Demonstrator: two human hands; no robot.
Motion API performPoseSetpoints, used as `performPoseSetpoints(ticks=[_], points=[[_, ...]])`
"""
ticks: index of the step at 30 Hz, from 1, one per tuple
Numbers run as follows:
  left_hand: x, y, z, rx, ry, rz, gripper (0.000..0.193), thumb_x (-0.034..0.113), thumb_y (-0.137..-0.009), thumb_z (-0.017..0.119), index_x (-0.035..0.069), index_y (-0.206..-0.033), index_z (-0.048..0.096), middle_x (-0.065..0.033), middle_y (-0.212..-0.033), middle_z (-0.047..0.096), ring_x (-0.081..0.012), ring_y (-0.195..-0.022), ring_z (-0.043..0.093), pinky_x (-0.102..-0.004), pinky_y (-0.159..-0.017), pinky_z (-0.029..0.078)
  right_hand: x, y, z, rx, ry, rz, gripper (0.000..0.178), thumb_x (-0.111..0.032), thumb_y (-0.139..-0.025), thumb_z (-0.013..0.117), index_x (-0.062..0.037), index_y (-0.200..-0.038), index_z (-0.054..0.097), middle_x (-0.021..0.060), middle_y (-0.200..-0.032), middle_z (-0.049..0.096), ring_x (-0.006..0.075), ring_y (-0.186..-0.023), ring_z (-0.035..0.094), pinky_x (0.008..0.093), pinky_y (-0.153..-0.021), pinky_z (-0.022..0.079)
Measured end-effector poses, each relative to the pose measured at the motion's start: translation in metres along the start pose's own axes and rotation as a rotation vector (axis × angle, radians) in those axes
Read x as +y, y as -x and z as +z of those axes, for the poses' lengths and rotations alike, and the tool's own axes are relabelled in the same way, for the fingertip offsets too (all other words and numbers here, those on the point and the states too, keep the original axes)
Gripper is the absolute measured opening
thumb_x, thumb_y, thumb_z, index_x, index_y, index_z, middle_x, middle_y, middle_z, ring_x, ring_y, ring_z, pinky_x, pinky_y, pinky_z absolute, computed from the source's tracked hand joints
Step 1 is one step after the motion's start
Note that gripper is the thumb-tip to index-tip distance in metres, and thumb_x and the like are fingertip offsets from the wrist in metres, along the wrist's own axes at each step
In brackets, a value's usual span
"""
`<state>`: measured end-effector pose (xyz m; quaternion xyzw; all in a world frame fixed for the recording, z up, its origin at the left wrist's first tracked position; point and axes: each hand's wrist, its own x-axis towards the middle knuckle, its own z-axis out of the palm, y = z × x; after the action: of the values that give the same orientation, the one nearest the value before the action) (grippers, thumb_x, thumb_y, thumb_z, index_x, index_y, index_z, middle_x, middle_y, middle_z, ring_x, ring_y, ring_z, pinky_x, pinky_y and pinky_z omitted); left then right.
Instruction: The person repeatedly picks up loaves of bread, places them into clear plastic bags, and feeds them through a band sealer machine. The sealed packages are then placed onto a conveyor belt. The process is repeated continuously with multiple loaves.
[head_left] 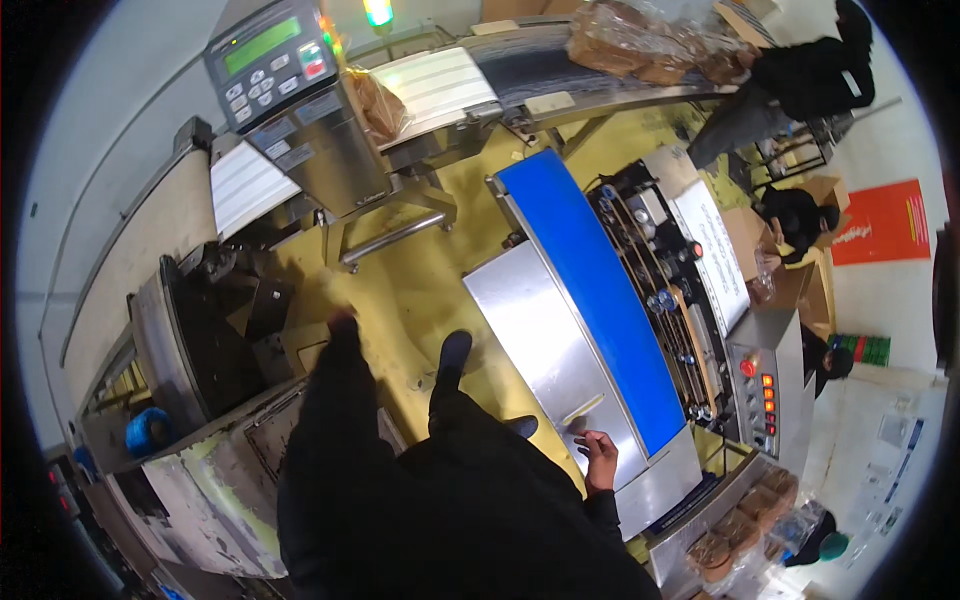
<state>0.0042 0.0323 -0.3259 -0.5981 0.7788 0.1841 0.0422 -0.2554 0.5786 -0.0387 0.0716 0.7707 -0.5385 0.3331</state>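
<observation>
Straying onto the three-o'clock blue belt point(592, 305) could pinch our loosely curled right hand point(600, 460); whether our left hand point(342, 318) grips, we can't tell.

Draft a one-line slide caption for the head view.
Right hand over a steel surface beside a blue belt, with bagged loaves at lower right.

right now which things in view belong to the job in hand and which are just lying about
Likely in the job:
- right hand
- steel top by it
- blue belt alongside
- bagged loaves, lower right

Seemingly just about:
- blue roll, far left
- red sign, on the wall
</observation>
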Motion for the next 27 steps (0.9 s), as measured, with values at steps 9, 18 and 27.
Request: performPoseSetpoints(ticks=[9,18,27], points=[[0.221,0.312,0.098,-0.927,0.34,0.319,0.038,0.034,-0.08,0.061,0.008,-0.107,0.062,-0.0142,-0.095,0.063,-0.028,-0.086,0.061,-0.0404,-0.075,0.048,0.053,0.047,-0.09,0.262,-0.204,-0.149,0.009,-0.007,-0.082,0.064,0.0009,-0.086,0.061,0.005,-0.071,0.059,0.0126,-0.062,0.056,0.0251,-0.061,0.045],[0.356,0.51,0.062,-1.115,0.045,0.965,0.037,0.031,-0.086,0.057,0.006,-0.114,0.059,-0.0117,-0.107,0.062,-0.0213,-0.097,0.058,-0.0354,-0.082,0.046,0.138,0.106,-0.33,0.632,-0.415,-0.273,0.012,-0.009,-0.084,0.063,0.002,-0.088,0.064,0.0029,-0.072,0.063,0.0085,-0.063,0.058,0.022,-0.061,0.046],[0.474,0.673,0.006,-1.774,-0.095,1.081,0.038,0.02,-0.093,0.052,0.001,-0.126,0.049,-0.0092,-0.118,0.057,-0.0161,-0.114,0.051,-0.0299,-0.093,0.041,0.215,0.234,-0.634,1.953,-0.401,-0.683,0.021,-0.009,-0.087,0.059,-0.0006,-0.106,0.054,0.0055,-0.1,0.056,0.0154,-0.096,0.051,0.0278,-0.085,0.04]])
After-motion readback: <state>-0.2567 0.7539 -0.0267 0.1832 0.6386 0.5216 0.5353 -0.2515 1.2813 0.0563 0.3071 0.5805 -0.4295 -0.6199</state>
